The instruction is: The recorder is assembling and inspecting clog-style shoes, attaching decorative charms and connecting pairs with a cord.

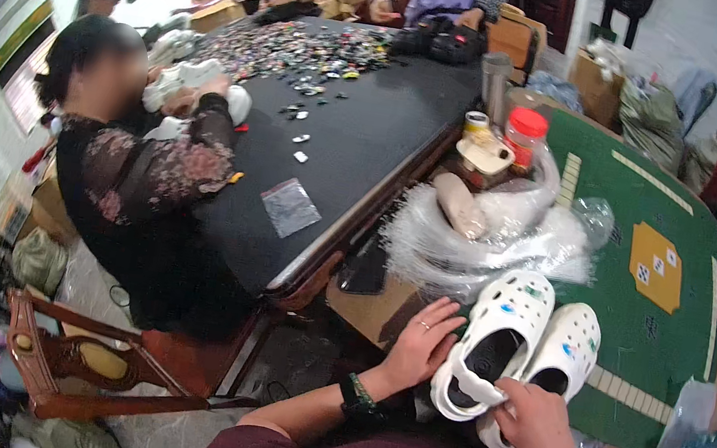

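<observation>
— Gripping at the heel: the right hand [535,427] has thumb and fingers closed on the strap [475,388] of the left clog [507,313]!
— And the left hand [420,345]?
— Loosely spread, clasping nothing, right beside that clog's outer side; contact, I can't tell.
— The lie?
— Beside the right clog [577,345], over the green mat's [627,348] near edge, toes away, long axis slanting rightward.

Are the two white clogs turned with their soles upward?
No, both white clogs show their holed tops and foot openings to the camera.
</observation>
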### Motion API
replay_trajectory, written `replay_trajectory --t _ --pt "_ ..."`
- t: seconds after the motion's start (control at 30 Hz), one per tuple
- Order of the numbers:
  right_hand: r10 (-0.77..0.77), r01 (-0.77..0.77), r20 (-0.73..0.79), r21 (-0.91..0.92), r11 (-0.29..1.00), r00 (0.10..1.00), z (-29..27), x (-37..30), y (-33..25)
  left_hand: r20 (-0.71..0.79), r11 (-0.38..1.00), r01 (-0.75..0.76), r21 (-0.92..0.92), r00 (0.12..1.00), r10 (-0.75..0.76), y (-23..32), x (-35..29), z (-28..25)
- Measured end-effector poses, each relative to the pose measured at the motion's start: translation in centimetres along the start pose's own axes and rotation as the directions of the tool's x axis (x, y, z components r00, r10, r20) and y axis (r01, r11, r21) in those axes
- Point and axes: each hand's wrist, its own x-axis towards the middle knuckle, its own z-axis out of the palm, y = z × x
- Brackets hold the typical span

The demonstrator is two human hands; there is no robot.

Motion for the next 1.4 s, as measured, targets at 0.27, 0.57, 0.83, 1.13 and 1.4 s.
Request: replay_trajectory --t 0.27,0.57,0.83,1.13,1.4 --pt "0.338 -0.218 -0.254 0.404 0.889 0.906 -2.8 -2.6 5.1 0.017 0.978 0.063 -0.200 0.998 -0.061 -0.5 -0.3 -0.4" --pt "0.337 -0.056 -0.462 0.523 0.851 0.820 4.7 -0.9 10.5 0.340 0.883 0.123 -0.454 0.939 0.044 2.4 1.8 -0.1" --pt "0.442 0.060 -0.534 0.683 0.728 0.721 6.8 -0.9 11.6 0.379 0.844 0.179 -0.505 0.925 0.030 2.2 1.2 0.4" --pt "0.656 0.078 -0.516 0.815 0.575 0.552 10.9 -2.4 13.3 0.342 0.715 0.294 -0.634 0.936 -0.082 2.0 -0.4 1.3" --pt "0.693 0.290 -0.373 0.926 0.240 0.617 11.3 -3.4 10.0 0.334 0.704 0.333 -0.627 0.932 -0.143 1.3 -1.1 2.1"
